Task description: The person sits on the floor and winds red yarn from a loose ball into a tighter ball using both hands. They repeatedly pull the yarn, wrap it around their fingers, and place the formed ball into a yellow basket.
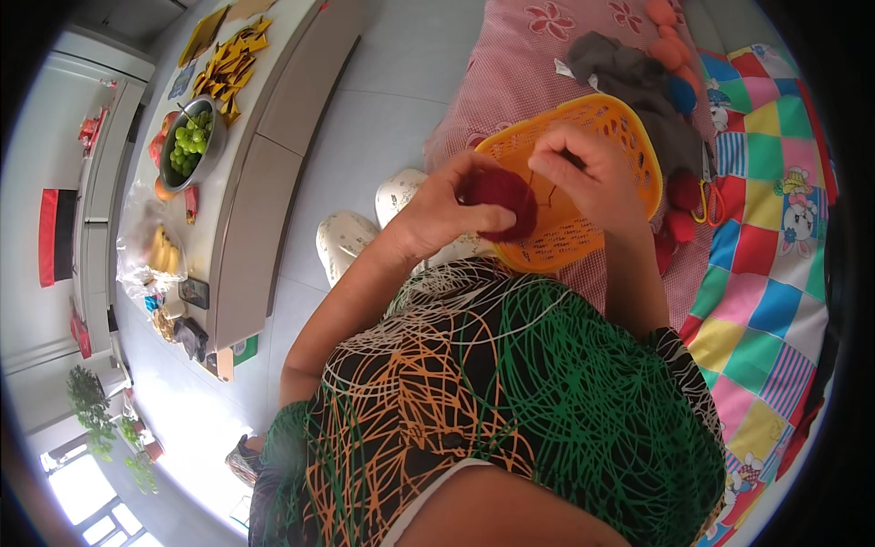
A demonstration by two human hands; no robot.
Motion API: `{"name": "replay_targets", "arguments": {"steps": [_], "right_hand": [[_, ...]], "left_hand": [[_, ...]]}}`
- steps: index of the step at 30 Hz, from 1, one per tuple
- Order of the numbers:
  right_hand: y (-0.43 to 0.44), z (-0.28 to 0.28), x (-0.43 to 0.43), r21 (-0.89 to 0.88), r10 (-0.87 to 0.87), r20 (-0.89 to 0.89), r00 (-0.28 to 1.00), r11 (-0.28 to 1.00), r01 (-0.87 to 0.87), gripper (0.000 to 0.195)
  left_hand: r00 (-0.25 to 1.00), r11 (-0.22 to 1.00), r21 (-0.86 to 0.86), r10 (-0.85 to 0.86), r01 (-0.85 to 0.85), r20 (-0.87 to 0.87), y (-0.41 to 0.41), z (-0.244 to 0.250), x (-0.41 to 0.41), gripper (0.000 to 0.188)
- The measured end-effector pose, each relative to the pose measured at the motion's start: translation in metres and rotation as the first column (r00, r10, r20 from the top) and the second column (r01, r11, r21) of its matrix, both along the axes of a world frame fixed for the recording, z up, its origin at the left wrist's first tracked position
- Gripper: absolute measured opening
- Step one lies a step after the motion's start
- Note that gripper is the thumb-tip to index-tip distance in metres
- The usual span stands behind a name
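My left hand (465, 205) holds a ball of dark red yarn (507, 204) over the near left part of an orange plastic basket (646, 154). To its right my right hand (581, 171) is raised over the basket, its thumb and index finger brought together. A thin dark strand (551, 195) shows between the hands; whether the right fingers pinch it is too small to tell. The basket rests on a pink patterned cover (472, 102). Right of the basket lie balls of red yarn (679, 224) and scissors with orange and yellow handles (711, 202).
A dark grey cloth (615, 61) lies beyond the basket, beside orange balls (666, 51). A colourful patchwork cover (759, 273) runs along the right. On the left, a long table (239, 164) holds a metal bowl of green grapes (191, 143), bananas (164, 251) and folded gold paper (232, 65).
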State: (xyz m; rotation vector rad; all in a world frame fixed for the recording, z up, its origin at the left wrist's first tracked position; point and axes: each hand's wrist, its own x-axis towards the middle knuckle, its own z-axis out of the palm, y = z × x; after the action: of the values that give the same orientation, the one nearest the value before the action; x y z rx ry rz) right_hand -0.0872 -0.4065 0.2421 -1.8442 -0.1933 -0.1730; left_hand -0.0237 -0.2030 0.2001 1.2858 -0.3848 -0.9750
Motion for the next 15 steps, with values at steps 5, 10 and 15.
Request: {"name": "replay_targets", "arguments": {"steps": [5,10,15], "right_hand": [[-0.007,-0.058,0.012,0.016,-0.117,-0.077,0.99,0.993,0.119,0.013],[0.011,-0.069,-0.013,-0.176,0.14,-0.048,0.989,0.973,-0.146,0.012],[0.015,-0.013,-0.019,-0.03,0.278,0.01,0.961,0.96,-0.277,0.011]], "left_hand": [[0.95,0.877,-0.463,-0.025,-0.128,-0.31,0.005,0.01,0.002,0.062],[0.913,0.843,-0.405,0.219,-0.355,-0.343,0.011,0.003,0.023,0.057],[0.904,0.91,0.033,0.406,-0.413,0.134,-0.001,-0.003,0.017,0.058]]}}
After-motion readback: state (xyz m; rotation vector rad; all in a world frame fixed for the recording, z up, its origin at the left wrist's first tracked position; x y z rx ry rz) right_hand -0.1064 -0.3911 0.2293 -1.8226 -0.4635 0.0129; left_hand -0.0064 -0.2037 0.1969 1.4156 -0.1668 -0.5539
